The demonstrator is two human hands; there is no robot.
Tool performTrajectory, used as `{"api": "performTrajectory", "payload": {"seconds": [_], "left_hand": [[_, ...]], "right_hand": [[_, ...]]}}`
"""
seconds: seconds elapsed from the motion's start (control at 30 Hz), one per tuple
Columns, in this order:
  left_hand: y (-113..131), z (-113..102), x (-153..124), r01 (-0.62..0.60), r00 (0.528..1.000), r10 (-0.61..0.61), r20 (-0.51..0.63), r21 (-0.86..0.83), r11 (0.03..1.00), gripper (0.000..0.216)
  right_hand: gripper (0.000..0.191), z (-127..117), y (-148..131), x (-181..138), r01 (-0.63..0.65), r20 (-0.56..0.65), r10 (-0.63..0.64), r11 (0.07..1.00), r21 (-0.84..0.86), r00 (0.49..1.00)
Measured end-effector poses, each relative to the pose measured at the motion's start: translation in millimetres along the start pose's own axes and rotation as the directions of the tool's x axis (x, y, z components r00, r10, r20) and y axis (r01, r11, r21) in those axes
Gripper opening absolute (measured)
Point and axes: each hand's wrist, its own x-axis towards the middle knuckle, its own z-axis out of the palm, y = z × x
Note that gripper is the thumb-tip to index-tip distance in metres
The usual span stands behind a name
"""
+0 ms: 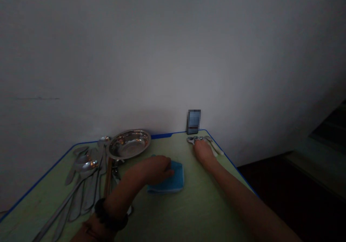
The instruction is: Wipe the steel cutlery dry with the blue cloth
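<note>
My left hand (155, 169) rests on a folded blue cloth (173, 182) in the middle of the green table (205, 206); its fingers curl down onto the cloth. My right hand (204, 151) reaches to the far right corner and lies over a small cluster of spoons (213, 144) there. Its fingers are hidden behind the back of the hand, so I cannot see whether they hold a spoon.
A shiny steel bowl (129, 144) sits at the back left. Several long spoons and ladles (81, 177) lie spread along the left side. A small phone-like screen (194, 122) leans on the wall. The table's blue edge (243, 179) drops to dark floor on the right.
</note>
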Motion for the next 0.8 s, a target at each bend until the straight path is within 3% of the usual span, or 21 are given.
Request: {"api": "performTrajectory", "payload": {"seconds": [0.23,0.37,0.47,0.6,0.7,0.8], "left_hand": [[-3.4,2.1,1.1,-0.015,0.989,0.017,-0.144,0.015,1.0,0.025],[-14.1,6.7,-11.5,0.038,0.947,-0.02,-0.321,0.051,0.998,0.022],[-32.0,13.8,-40.5,0.148,0.887,-0.107,-0.45,0.056,0.987,0.022],[-60.8,27.1,-89.9,0.372,0.756,-0.29,-0.587,0.021,0.928,0.028],[-75.7,36.5,-111.7,0.481,0.692,-0.369,-0.621,0.015,0.876,0.028],[-83.8,44.5,-116.6,0.591,0.611,-0.453,-0.649,-0.007,0.807,0.037]], "right_hand": [[0.034,-6.7,-32.1,-38.6,0.062,-0.071,-0.054,0.991,0.121,0.996],[0.03,0.3,-59.2,-65.4,0.327,-0.251,-0.229,0.813,0.483,0.94],[0.031,10.2,-72.5,-82.8,0.438,-0.341,-0.295,0.746,0.502,0.893],[0.039,21.7,-77.9,-95.9,0.592,-0.272,-0.528,0.677,0.436,0.805],[0.056,26.8,-79.5,-94.9,0.608,-0.227,-0.568,0.687,0.399,0.791],[0.055,29.5,-84.0,-90.5,0.593,-0.223,-0.551,0.72,0.361,0.804]]}}
